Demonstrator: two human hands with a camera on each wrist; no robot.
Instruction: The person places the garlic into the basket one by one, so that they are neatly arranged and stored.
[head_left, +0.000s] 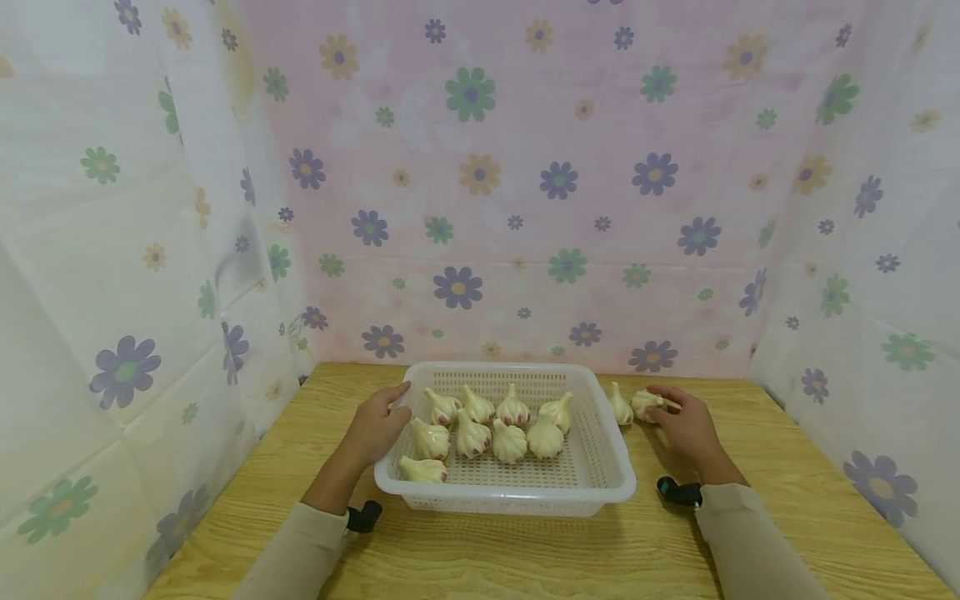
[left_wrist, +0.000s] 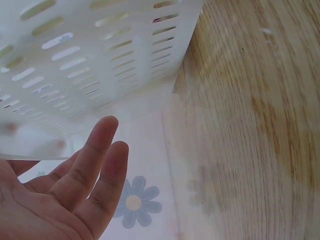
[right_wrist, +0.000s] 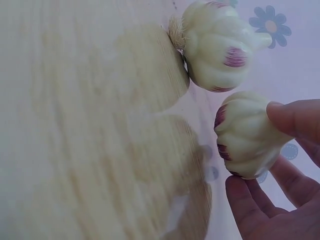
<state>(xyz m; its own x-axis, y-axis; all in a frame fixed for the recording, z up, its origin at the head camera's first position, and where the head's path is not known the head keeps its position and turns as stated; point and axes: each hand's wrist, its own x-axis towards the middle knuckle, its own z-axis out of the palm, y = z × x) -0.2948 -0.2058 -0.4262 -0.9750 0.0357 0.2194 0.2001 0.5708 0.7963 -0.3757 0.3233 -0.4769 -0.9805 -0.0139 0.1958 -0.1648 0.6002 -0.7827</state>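
In the head view, my left hand (head_left: pixel 379 425) grips the left rim of a white plastic basket (head_left: pixel 517 493) with slotted walls. The left wrist view shows several fingers (left_wrist: pixel 95 160) extended outside the slotted wall, with the thumb hidden. Several cream garlic bulbs (head_left: pixel 472 437) with purple-red marks stand in the basket, mostly toward its left and back. Beyond the right rim, my right hand (head_left: pixel 686 425) pinches a garlic bulb (right_wrist: pixel 247 134) between thumb and fingers, its stem end toward the palm. Another garlic bulb (right_wrist: pixel 217 47) stands on the table close beside it.
The wood-grain table (head_left: pixel 480 554) carries the basket near its middle. Flower-printed sheets (head_left: pixel 480 225) rise at the back and both sides. Each wrist wears a black camera, one seen at the right wrist (head_left: pixel 678 492).
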